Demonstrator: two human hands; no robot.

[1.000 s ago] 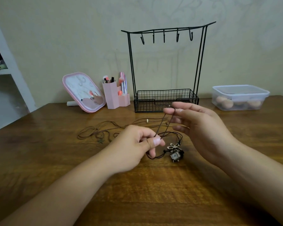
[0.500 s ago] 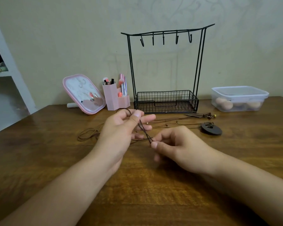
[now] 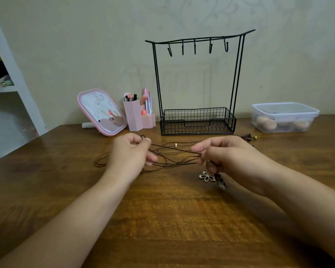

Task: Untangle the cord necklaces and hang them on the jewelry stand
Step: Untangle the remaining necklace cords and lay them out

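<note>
So we're sitting at a wooden table (image 3: 162, 219) with a bunch of stuff lined up along the wall. On the far left there's a pink-framed mirror (image 3: 102, 112) leaning back at a tilt, and just beside it a pink organizer (image 3: 136, 118) that's holding makeup brushes and lipstick-looking things. Over on the right a clear lidded container (image 3: 284, 117) is sitting with some roundish beige things inside, can't tell what they are. A white shelf unit (image 3: 12, 82) is poking in at the left edge.

The jewelry stand (image 3: 198, 84) is standing upright in the middle at the back, black wire, five hooks hanging off the top bar and a mesh basket at the bottom. Nothing is hanging on the hooks yet. Our hands are sitting between us and the stand.

The cord necklaces (image 3: 172, 156) are lying in front of the stand, thin dark brown cords running in several loose strands between our hands. Our left hand (image 3: 129, 155) is pinching a cord up near its thumb and forefinger, fingers curled. Our right hand (image 3: 226, 155) is gripping the other end of the strands with curled fingers. A pale flower-shaped pendant (image 3: 207, 176) is dangling just under the right hand, with a darker bit next to it that's too blurry to make out. A little white bead (image 3: 176, 145) is sitting on one cord, a loop of cord is trailing out left of our left hand, and a cluster of beads (image 3: 249, 137) is lying behind the right hand near the basket.
</note>
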